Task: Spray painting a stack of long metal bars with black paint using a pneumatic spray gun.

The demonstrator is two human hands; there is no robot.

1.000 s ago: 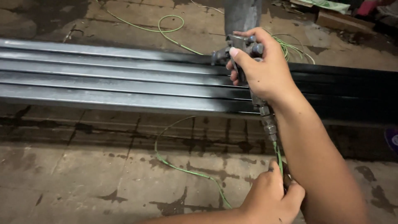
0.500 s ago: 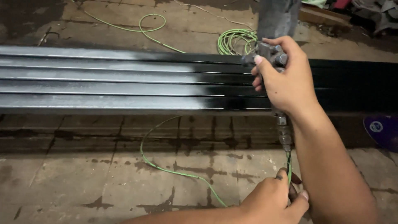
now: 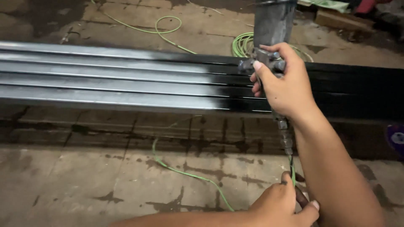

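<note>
Nearest the camera, the left hand [image 3: 281, 204] pinches a thin green air hose [image 3: 185, 173] low at the frame's edge, gathering its slack off the stained concrete floor [image 3: 84, 176]; the hose looks light and limp, easily guided by fingertips. Above it, the right hand [image 3: 286, 84] is clenched around one metal spray gun [image 3: 269, 63], a finger on the trigger, its steel cup [image 3: 274, 21] upright; the gun appears rigid and top-heavy, best gripped at the handle. Behind it lie four long steel tubes [image 3: 109, 80] side by side, bare grey to the left, wet black to the right, probably smudging if touched. Farther back sits one green hose coil [image 3: 244, 44].
</note>
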